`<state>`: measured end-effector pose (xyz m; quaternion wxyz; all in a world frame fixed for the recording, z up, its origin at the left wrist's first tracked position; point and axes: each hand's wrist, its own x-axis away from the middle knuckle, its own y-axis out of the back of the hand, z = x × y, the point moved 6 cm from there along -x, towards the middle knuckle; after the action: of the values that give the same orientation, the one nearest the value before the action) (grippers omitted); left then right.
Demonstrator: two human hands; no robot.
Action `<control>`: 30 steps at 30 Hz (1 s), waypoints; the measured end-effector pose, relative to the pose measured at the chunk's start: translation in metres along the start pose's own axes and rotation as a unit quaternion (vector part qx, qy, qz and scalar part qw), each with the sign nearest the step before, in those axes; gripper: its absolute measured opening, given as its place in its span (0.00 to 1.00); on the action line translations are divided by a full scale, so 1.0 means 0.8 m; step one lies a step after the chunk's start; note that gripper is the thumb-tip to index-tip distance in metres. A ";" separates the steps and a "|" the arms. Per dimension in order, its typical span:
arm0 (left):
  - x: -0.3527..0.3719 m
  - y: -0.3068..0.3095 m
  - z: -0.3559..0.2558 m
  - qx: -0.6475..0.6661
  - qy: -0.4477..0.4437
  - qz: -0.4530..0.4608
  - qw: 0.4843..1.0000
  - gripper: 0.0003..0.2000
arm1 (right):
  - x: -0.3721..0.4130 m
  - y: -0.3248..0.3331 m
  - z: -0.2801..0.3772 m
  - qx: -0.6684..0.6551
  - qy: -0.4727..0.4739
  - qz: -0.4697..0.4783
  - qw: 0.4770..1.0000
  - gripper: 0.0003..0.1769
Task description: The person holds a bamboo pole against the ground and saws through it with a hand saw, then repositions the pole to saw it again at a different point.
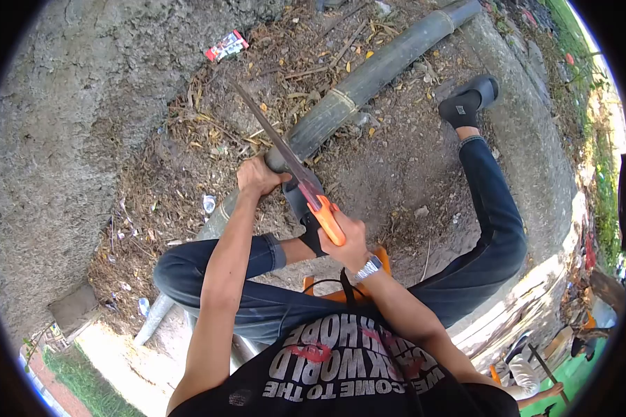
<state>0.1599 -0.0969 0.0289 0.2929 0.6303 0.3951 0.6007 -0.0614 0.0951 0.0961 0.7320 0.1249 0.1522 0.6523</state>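
A thick green bamboo pole (pixel 386 67) runs slantwise over the ground from the upper right, passing between my feet. My left hand (pixel 259 176) is wrapped over it, thumb toward the blade. In my right hand (pixel 349 241) is the orange handle of a handsaw (pixel 275 133). Its long dark blade crosses over the pole just beside my left hand, pointing away to the upper left. One of my feet, in a black slide sandal (pixel 297 199), is close against the pole below the blade. A metal-banded watch (pixel 369 267) sits on my right wrist.
My other foot (pixel 464 108) rests on the ground at right. Dry leaves and a red-and-white wrapper (pixel 227 45) lie near a rough concrete surface (pixel 69 125). An orange seat edge (pixel 379 260) shows beneath me. Another person's arm (pixel 528 399) appears at lower right.
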 end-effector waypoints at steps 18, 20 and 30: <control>0.034 -0.015 -0.028 0.007 0.008 -0.241 0.970 0.48 | 0.068 0.070 0.031 0.002 0.003 0.001 1.000 0.18; 0.023 -0.014 -0.027 0.012 0.025 -0.208 0.978 0.48 | 0.061 0.071 0.029 -0.007 0.001 0.018 1.000 0.18; 0.016 -0.025 -0.015 0.035 0.033 -0.134 0.990 0.53 | 0.080 0.078 0.064 0.080 0.045 0.030 0.995 0.15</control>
<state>0.1446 -0.0768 0.0204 0.3352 0.5616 0.5065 0.5618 -0.0920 0.1666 0.1629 0.6924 0.1577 0.2332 0.6644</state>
